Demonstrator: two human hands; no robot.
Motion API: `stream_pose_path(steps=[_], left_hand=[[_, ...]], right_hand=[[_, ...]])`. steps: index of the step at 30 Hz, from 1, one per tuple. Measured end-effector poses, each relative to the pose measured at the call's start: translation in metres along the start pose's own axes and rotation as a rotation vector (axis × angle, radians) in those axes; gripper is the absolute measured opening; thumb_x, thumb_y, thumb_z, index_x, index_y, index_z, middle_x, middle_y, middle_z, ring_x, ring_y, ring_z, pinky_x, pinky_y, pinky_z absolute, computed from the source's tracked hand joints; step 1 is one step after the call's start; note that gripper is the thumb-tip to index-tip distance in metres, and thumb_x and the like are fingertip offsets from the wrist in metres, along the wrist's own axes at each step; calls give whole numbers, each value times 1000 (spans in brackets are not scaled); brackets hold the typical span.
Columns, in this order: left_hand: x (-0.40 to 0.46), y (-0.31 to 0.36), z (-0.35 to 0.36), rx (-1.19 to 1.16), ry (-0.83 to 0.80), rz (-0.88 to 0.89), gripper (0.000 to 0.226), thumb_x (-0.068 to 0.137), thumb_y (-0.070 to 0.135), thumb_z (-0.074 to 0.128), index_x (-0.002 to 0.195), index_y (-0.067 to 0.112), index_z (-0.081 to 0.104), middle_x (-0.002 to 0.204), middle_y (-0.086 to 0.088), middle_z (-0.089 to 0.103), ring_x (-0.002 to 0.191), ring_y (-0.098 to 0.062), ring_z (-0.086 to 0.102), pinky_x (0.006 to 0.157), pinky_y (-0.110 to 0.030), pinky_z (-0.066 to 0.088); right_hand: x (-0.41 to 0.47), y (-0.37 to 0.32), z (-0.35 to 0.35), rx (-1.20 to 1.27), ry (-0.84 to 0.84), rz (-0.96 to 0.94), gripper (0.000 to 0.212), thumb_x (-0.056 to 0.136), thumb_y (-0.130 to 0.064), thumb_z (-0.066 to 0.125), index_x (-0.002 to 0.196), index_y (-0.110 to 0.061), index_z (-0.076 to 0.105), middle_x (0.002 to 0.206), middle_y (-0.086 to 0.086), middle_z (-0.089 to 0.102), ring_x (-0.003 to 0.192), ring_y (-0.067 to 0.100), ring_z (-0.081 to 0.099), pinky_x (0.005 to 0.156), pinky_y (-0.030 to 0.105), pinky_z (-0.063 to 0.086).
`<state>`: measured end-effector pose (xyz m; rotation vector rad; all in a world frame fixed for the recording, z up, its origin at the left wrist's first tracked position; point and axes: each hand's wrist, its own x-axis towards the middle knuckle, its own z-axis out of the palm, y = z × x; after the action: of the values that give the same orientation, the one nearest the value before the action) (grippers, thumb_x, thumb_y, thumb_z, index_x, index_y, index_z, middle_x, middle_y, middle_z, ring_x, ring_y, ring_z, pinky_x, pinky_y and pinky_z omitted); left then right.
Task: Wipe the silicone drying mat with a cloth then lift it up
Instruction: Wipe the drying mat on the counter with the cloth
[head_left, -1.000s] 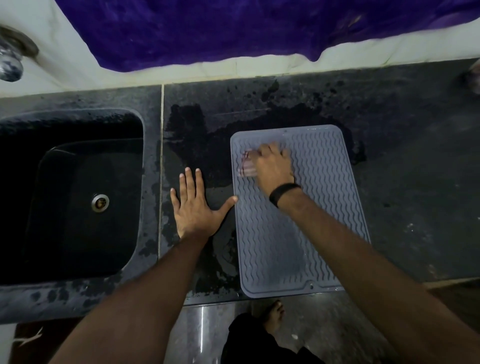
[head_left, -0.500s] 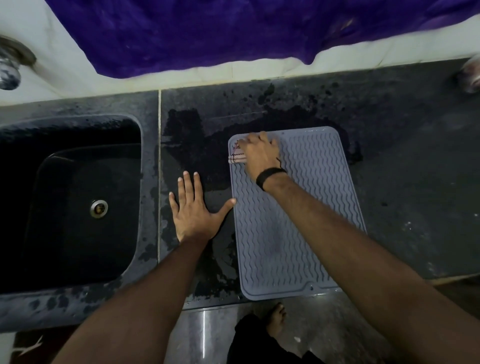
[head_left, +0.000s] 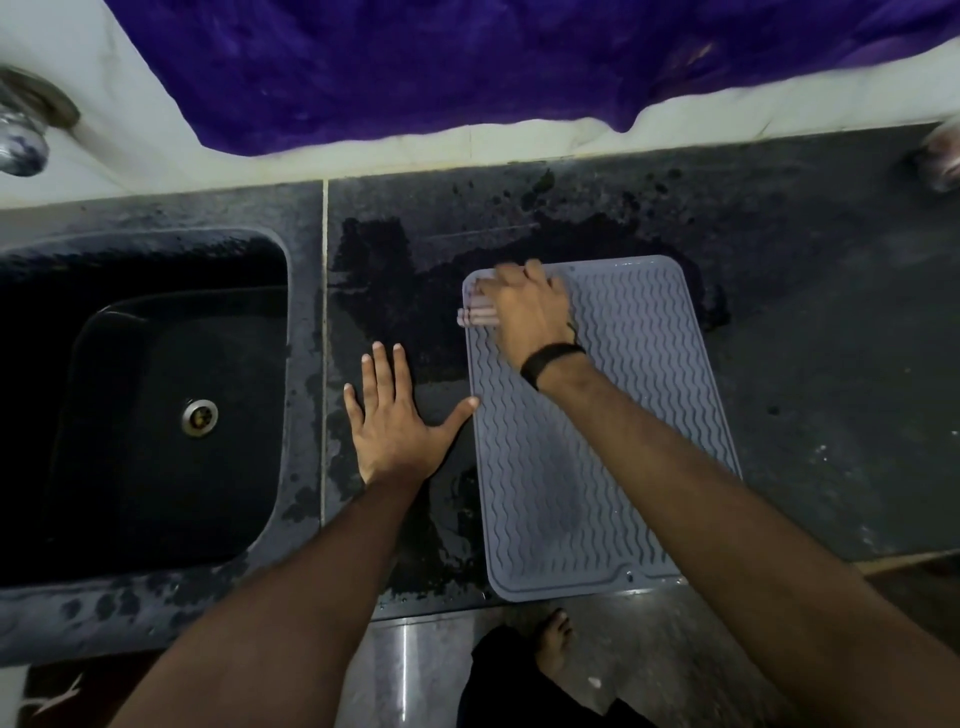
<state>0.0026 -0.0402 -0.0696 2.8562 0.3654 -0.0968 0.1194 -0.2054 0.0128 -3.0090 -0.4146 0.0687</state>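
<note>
A grey silicone drying mat (head_left: 639, 415) with wavy ridges lies flat on the dark counter, its near edge at the counter's front. My right hand (head_left: 527, 312) presses a small pale striped cloth (head_left: 475, 314) onto the mat's far left corner; most of the cloth is hidden under the fingers. My left hand (head_left: 395, 421) lies flat on the wet counter with fingers spread, its thumb tip touching the mat's left edge.
A black sink (head_left: 140, 405) with a metal drain is set into the counter on the left, a tap (head_left: 21, 135) above it. Wet patches darken the counter (head_left: 831, 312) around the mat. A purple fabric (head_left: 467, 62) hangs over the back wall.
My right hand has slid the cloth from the mat's upper left area farther up into the far left corner. My left hand has stayed in place.
</note>
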Motion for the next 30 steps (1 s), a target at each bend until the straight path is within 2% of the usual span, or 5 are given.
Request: stream_pose_path(steps=[5, 14, 19, 23, 30], left_hand=[[0, 0, -1, 21, 2, -5, 124, 74, 103, 18, 166, 21, 0, 173, -1, -6, 159, -18, -9, 128, -51, -2], [-1, -1, 0, 25, -1, 7, 123, 75, 101, 15, 165, 20, -4, 173, -1, -10, 159, -18, -11, 128, -50, -4], [1, -1, 1, 15, -9, 0, 123, 76, 102, 19, 165, 22, -4, 173, 0, -10, 158, -17, -12, 127, -50, -5], [1, -2, 1, 9, 1, 0, 123, 75, 103, 19, 166, 22, -1, 173, 0, -8, 159, -17, -10, 128, -50, -4], [-1, -2, 1, 5, 6, 15, 124, 75, 102, 15, 166, 20, -1, 173, -2, -6, 159, -19, -8, 128, -51, -2]], right_hand=[[20, -8, 13, -19, -89, -6, 56, 80, -10, 63, 134, -19, 52, 134, 3, 53, 125, 29, 39, 94, 44, 38], [-72, -8, 10, 31, -173, -101, 61, 79, -16, 67, 137, -24, 49, 141, -2, 48, 128, 23, 36, 102, 42, 33], [-17, 1, -10, 15, -41, -10, 57, 78, -11, 66, 133, -24, 53, 133, 0, 56, 124, 27, 39, 96, 43, 36], [16, 2, -5, -66, -165, 22, 49, 83, -13, 63, 131, -19, 56, 131, 4, 57, 127, 31, 37, 95, 44, 38], [-68, -7, 16, -13, -114, -35, 63, 77, -13, 66, 137, -20, 48, 143, 2, 47, 126, 29, 37, 100, 46, 33]])
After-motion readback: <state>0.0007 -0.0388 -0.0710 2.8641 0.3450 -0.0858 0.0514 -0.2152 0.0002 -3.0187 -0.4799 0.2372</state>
